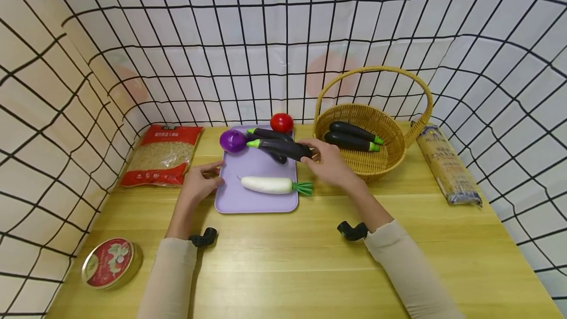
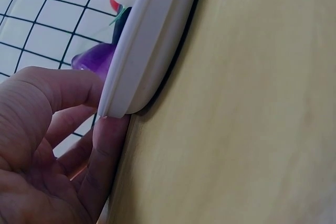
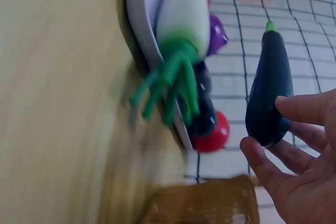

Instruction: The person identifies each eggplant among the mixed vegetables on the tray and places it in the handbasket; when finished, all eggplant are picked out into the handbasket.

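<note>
Eggplant point(image 1: 283, 148), dark purple with a green stem end, is held in the air above the back part of the lilac cutting board point(image 1: 248, 196), its blunt end pinched between the thumb and fingertips of the right hand point(image 1: 330, 164). The right wrist view shows the thumb under the blunt end and the fingers point(image 3: 307, 109) curled lightly behind it, the grip loose and narrow, the stem end pointing away. A second eggplant point(image 1: 271, 135) lies on the board just behind it, and two more eggplants point(image 1: 352, 137) lie side by side in the wicker basket point(image 1: 385, 161) to the right.

The left hand point(image 1: 199, 181) rests on the wooden table point(image 1: 310, 260) against the board's left edge, fingers loosely bent and touching the rim, with a thumb tip point(image 2: 107, 140) against its underside corner; it holds nothing.

On the board also lie a white radish point(image 1: 267, 184) with green leaves and a purple onion point(image 1: 233, 141); a red tomato point(image 1: 281, 122) sits at its far edge. A red bag of pasta point(image 1: 163, 154) carries white characters too small to read. The long noodle packet point(image 1: 447, 164) and the round red tin point(image 1: 110, 262) bear print that cannot be made out.
</note>
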Motion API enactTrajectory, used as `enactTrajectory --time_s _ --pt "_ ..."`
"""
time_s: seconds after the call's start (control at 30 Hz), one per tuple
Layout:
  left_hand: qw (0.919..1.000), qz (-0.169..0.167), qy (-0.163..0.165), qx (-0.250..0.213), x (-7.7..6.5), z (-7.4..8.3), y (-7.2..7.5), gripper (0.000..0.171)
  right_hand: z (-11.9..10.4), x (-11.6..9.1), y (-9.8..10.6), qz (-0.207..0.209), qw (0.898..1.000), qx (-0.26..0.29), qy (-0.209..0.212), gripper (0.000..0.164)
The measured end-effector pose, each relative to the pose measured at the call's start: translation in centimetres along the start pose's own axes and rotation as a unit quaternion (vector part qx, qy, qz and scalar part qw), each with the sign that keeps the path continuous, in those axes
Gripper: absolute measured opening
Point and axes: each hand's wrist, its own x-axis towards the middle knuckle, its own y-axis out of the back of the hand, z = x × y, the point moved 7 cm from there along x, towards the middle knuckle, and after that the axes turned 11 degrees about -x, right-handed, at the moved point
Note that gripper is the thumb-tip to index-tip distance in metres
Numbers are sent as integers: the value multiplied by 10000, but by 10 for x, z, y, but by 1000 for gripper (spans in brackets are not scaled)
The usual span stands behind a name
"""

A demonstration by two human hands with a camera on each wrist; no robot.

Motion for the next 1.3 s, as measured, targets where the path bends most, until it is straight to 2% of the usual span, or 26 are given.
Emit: enactTrajectory --time_s 0.23,0.67,0.97,1.1,1.3 --pt "10000 13 -13 34 -1 0 1 57 22 -18 41 220 9993 -311 -14 47" --pt "9998 31 -200 -20 0 -1 1 56 90 -40 82 -32 9934 -737 -881 47" --pt "9998 55 -193 28 0 -1 2 56 119 -38 91 -204 9864 -1218 -1086 49" --pt "9998 48 -172 6 -1 -1 1 56 125 -37 92 -295 9823 -1508 -1067 49" --pt "9999 69 -136 -4 0 -2 0 56 127 -34 88 -667 9747 -1862 -1037 50"
